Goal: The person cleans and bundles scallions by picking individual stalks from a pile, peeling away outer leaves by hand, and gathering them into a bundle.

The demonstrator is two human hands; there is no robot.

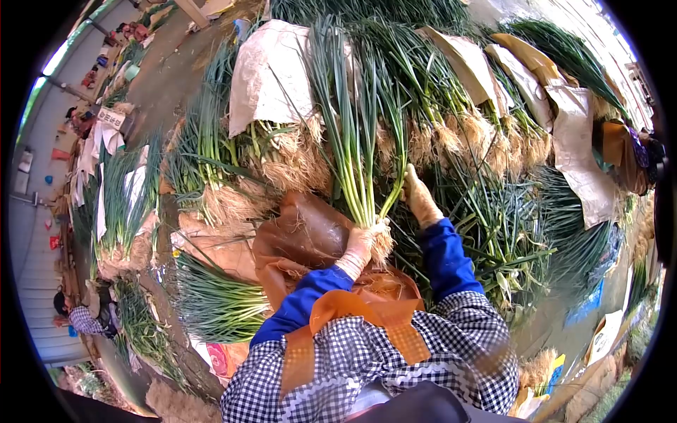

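My left hand, in a pale glove, is wrapped round the lower stems of a bunch of green onions, just above their roots. The bunch stands leaves up, its long leaves reaching over the pile behind. To the right, my right hand, gloved too, is beside a stalk that leans away from the bunch; its fingers are pressed together, and what they hold is too small to make out. Beneath my left hand a brown plastic apron covers my lap.
Rooted onion bundles lie ahead, partly under a white sack. Loose leaves are heaped at the right. Trimmed onions lie at the left. A person sits at the far left, with others farther back.
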